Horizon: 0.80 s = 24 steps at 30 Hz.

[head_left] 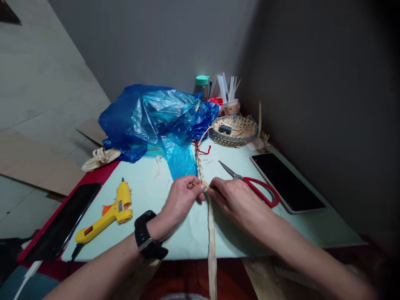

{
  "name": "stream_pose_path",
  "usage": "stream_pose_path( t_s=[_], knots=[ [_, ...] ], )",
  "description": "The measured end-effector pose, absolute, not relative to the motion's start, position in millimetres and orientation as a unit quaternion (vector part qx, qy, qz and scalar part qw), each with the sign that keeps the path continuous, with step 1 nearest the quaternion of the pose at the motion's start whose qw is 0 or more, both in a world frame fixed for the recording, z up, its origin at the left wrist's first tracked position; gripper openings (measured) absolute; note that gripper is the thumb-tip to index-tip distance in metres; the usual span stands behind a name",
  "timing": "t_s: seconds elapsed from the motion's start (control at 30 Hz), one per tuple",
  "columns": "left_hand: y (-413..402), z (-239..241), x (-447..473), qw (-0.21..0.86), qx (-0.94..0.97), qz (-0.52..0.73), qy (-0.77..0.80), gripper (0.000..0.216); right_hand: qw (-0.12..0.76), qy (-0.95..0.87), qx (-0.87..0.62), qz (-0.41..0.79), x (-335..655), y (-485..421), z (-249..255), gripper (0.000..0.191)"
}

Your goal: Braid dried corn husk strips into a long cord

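Note:
My left hand (184,193), with a black watch on the wrist, pinches the working end of a pale braided fibre cord (201,168). Close against it, my right hand (229,191) has its fingers closed on the same cord. From between the hands a flat, pale fibre strip (212,246) hangs down over the table's front edge. The cord runs away from me past a red twisted tie (203,149) towards the woven basket. My fingertips hide the exact crossing of the strands. Scissors with red handles (261,189) lie just beyond my right hand.
A yellow glue gun (109,214) and a dark tablet (67,221) lie at left. Another dark tablet (287,181) is at right. Behind are a blue plastic bag (150,118), a woven basket (236,130) holding a dark spool, a cup of white sticks (231,107) and a fibre bundle (100,159).

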State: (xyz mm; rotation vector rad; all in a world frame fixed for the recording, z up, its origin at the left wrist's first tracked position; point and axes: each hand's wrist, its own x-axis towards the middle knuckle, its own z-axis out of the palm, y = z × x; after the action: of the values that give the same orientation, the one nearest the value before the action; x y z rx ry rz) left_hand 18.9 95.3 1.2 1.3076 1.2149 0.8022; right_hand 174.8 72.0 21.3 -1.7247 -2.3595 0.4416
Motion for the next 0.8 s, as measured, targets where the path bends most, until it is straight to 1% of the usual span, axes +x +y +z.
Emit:
stream_pose_path(
  t_s=[0.07, 0.13, 0.33, 0.5, 0.57, 0.67, 0.8],
  knots=[
    [93, 4, 21, 0.548, 0.557, 0.343, 0.521, 0.017, 0.055, -0.798, -0.596, 0.066, 168, 63, 25, 0.017],
    [91, 5, 22, 0.543, 0.556, 0.349, 0.524, 0.016, 0.042, -0.802, -0.596, -0.003, 160, 56, 26, 0.013],
    [90, 3, 22, 0.554, 0.531, 0.38, 0.517, 0.007, 0.071, -0.804, -0.582, -0.099, 134, 42, 17, 0.019],
    [92, 0, 16, 0.62, 0.473, 0.394, 0.486, 0.005, 0.093, -0.808, -0.544, -0.207, 119, 32, 1, 0.022],
    [92, 0, 14, 0.653, 0.454, 0.395, 0.459, 0.008, 0.089, -0.812, -0.529, -0.23, 117, 28, -3, 0.026],
    [92, 0, 10, 0.696, 0.422, 0.386, 0.434, 0.01, 0.076, -0.818, -0.521, -0.231, 118, 24, -5, 0.03],
    [94, 3, 7, 0.716, 0.411, 0.368, 0.428, 0.008, 0.048, -0.825, -0.505, -0.248, 125, 23, -6, 0.033]
  ],
)
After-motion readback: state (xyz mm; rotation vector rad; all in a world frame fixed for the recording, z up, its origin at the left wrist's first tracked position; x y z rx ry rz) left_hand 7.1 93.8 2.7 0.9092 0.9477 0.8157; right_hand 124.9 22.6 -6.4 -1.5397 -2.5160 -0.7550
